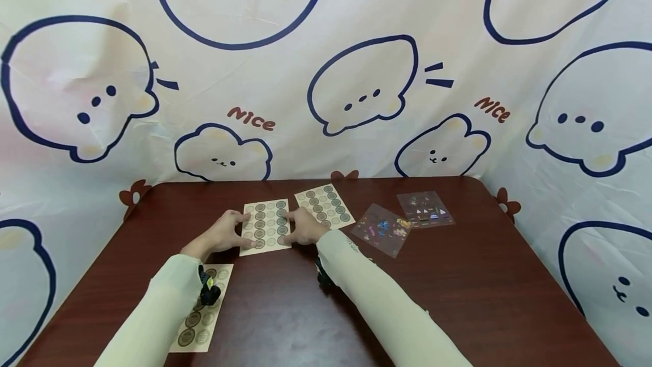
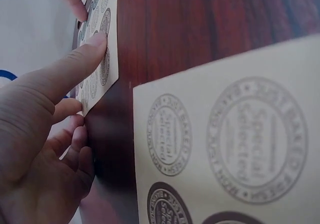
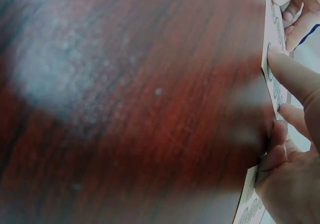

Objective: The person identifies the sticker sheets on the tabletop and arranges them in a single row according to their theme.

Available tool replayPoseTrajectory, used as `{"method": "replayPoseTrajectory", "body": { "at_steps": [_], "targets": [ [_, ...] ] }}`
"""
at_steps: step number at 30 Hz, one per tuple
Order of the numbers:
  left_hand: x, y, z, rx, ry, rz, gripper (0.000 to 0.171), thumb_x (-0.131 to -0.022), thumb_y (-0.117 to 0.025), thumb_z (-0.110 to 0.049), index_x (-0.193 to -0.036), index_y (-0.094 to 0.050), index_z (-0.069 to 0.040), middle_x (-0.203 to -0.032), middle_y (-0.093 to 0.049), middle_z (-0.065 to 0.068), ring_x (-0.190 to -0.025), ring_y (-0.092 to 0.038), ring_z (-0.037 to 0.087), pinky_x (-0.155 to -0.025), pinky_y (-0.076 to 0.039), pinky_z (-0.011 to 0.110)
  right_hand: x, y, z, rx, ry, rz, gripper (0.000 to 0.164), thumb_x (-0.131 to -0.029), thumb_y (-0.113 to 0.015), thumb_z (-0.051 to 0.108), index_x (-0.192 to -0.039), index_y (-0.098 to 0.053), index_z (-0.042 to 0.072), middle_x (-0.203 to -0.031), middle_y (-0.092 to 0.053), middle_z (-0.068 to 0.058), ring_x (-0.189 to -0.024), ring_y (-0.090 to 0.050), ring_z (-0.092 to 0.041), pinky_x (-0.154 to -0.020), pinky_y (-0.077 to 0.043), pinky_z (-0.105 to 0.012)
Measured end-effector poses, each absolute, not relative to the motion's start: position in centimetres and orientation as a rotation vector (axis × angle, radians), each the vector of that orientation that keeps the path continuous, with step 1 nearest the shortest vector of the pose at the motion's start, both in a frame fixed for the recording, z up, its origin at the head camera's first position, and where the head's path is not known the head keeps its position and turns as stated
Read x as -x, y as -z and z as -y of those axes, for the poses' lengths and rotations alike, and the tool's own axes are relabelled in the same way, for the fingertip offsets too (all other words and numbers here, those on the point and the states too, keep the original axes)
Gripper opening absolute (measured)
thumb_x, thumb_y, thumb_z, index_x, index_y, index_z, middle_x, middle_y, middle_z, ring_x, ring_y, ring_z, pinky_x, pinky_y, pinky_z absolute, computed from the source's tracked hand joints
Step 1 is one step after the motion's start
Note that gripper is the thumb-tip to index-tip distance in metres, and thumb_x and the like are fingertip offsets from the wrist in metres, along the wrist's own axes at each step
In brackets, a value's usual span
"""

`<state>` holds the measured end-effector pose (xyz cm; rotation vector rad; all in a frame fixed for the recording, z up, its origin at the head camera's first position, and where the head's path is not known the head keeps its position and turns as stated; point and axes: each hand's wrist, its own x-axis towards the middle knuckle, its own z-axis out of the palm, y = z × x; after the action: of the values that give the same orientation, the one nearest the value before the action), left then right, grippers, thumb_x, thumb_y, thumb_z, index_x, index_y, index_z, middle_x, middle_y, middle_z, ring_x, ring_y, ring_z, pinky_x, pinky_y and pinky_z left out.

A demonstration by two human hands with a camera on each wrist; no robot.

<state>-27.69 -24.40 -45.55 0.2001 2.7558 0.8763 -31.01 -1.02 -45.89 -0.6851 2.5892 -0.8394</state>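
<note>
A cream sheet of round stickers lies on the table with a hand at each side. My left hand holds its left edge; the thumb lies on the printed face and the index fingertip is at the edge. From the right, my right hand holds the same sheet, thumb and index fingertip on its face near the edge. The other fingers of both hands are loosely bent outside the sheet. Beneath my left forearm is another sticker sheet, partly covered by the sleeve; its "Special Selected" print shows in the left wrist view.
Behind my right hand lies a third sticker sheet. Two clear sheets with small colourful, shiny pieces, one nearer and one farther, overlap at the right. A printed cloth hangs behind the dark wooden table.
</note>
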Motion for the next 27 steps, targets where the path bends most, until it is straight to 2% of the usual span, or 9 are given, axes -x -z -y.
{"method": "replayPoseTrajectory", "body": {
  "at_steps": [13,21,27],
  "targets": [
    [27.99,45.51,24.13,-0.163,-0.844,-2.750,0.086,-0.083,-0.085,-0.022,-0.152,-0.040,0.005,-0.141,-0.038,0.031,-0.125,-0.045,0.041,-0.109,-0.039,0.055,31.00,45.85,0.87,0.659,0.870,-2.588,0.067,-0.089,-0.079,0.021,-0.148,-0.051,0.005,-0.153,-0.050,-0.012,-0.145,-0.044,-0.024,-0.118,-0.038,-0.035],
    [28.13,45.51,24.29,-0.196,-0.846,-2.757,0.085,-0.082,-0.085,-0.020,-0.149,-0.042,0.008,-0.140,-0.043,0.033,-0.124,-0.046,0.038,-0.112,-0.036,0.057,30.89,45.80,0.99,0.676,0.877,-2.601,0.063,-0.090,-0.078,0.019,-0.146,-0.053,0.004,-0.151,-0.053,-0.012,-0.143,-0.047,-0.025,-0.117,-0.039,-0.035],
    [28.26,45.62,24.33,-0.214,-0.842,-2.764,0.083,-0.083,-0.084,-0.021,-0.148,-0.042,0.008,-0.139,-0.046,0.034,-0.125,-0.048,0.039,-0.111,-0.039,0.056,31.02,45.91,1.03,0.681,0.875,-2.618,0.060,-0.091,-0.077,0.018,-0.144,-0.055,0.003,-0.150,-0.054,-0.012,-0.143,-0.047,-0.026,-0.118,-0.038,-0.035]
  ]
}}
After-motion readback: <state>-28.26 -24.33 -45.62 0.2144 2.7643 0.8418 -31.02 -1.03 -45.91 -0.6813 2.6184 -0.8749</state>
